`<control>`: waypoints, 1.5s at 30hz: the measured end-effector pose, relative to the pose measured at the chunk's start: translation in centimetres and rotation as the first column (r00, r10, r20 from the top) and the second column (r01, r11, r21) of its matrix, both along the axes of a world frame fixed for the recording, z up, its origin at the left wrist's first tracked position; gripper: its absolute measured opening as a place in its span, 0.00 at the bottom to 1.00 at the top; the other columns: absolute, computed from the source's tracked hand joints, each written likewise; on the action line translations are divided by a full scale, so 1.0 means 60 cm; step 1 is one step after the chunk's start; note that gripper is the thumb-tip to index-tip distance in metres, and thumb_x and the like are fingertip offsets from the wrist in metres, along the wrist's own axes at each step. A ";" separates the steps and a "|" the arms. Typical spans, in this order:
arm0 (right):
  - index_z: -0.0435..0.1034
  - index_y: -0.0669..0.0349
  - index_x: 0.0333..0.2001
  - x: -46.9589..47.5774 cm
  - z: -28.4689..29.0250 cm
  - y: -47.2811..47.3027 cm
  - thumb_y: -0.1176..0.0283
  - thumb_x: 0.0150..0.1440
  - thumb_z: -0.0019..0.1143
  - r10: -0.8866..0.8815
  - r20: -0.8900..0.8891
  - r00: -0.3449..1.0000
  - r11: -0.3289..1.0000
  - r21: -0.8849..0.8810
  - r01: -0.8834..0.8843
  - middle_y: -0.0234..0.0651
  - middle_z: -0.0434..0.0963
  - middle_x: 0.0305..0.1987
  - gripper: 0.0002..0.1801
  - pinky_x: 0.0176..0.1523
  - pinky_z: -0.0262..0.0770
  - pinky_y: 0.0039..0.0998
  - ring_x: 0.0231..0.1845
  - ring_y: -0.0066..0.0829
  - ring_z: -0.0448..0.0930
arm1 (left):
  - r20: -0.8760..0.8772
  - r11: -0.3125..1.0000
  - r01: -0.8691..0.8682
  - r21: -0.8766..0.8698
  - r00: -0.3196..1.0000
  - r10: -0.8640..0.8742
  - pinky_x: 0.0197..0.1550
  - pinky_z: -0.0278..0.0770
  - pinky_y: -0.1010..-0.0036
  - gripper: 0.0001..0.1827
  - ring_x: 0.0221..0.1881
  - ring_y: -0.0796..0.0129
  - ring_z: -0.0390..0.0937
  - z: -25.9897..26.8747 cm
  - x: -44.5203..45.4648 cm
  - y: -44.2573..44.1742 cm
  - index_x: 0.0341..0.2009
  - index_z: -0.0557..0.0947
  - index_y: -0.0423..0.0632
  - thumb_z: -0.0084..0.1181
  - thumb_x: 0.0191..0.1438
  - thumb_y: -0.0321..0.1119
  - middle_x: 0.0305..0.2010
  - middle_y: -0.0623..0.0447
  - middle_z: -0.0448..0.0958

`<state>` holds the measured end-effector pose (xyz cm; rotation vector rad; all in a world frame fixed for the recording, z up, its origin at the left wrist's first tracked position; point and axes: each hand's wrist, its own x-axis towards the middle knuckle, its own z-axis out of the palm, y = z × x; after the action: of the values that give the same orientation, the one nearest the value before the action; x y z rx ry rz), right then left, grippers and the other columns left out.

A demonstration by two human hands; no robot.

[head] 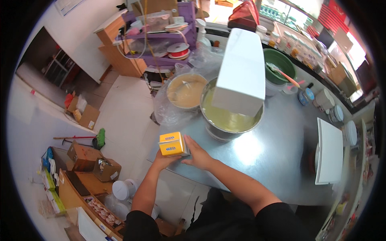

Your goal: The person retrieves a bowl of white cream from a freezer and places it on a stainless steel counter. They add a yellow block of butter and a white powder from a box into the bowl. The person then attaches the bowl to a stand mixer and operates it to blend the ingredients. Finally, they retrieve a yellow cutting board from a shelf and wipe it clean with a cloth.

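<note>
Between my two hands is a small yellow and white carton point(172, 144) that bears writing, above the near left corner of the metal table. My left hand point(165, 159) holds it from below and the left, its fingers partly hidden by the carton. My right hand point(197, 153) lies along the carton's right side, thumb and fingers spread around it. Beyond them a large metal pot point(220, 137) holds a yellowish liquid. A white box-shaped object point(241, 66) stands partly in or over the pot; its lower end's support is unclear. A bowl of beige mixture point(186, 90) under clear plastic sits to the left.
A green basin point(279, 66) with an orange-handled utensil stands behind the pot. Jars and tubs point(324, 99) line the table's back right. A white board-like object point(328, 152) stands at the right. Purple shelves point(156, 36) are at the back; cardboard boxes point(86, 155) lie at the left.
</note>
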<state>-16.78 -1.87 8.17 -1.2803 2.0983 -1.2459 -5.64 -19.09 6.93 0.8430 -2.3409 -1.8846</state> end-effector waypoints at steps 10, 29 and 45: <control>0.66 0.66 0.49 0.106 -0.083 0.457 0.76 0.56 0.52 -0.541 0.483 0.688 0.840 0.273 0.469 0.36 0.76 0.43 0.16 0.48 0.72 0.26 0.43 0.24 0.75 | -0.339 0.913 -0.391 -0.112 0.879 0.335 0.50 0.68 0.69 0.38 0.48 0.61 0.69 -0.112 -0.077 0.017 0.51 0.62 0.39 0.69 0.35 0.24 0.49 0.47 0.66; 0.69 0.66 0.41 0.235 -0.157 0.722 0.75 0.58 0.46 -0.863 0.498 0.083 0.258 0.294 0.920 0.34 0.76 0.31 0.09 0.34 0.72 0.20 0.29 0.20 0.74 | -0.472 0.826 -0.484 -0.289 0.823 0.317 0.56 0.62 0.68 0.43 0.55 0.60 0.63 -0.048 -0.106 0.052 0.58 0.52 0.41 0.65 0.42 0.25 0.55 0.43 0.61; 0.68 0.62 0.35 0.221 -0.183 0.748 0.74 0.58 0.48 -0.893 0.426 0.144 0.295 0.314 0.902 0.32 0.74 0.24 0.04 0.28 0.70 0.21 0.22 0.19 0.72 | -0.561 0.746 -0.597 -0.295 0.740 0.371 0.58 0.58 0.66 0.47 0.57 0.56 0.60 0.055 -0.116 0.071 0.58 0.51 0.41 0.67 0.38 0.27 0.55 0.42 0.59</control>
<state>-3.52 43.04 -2.79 0.6545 2.3259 -1.7345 -12.58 -14.85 10.23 0.7456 -1.8690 -1.0835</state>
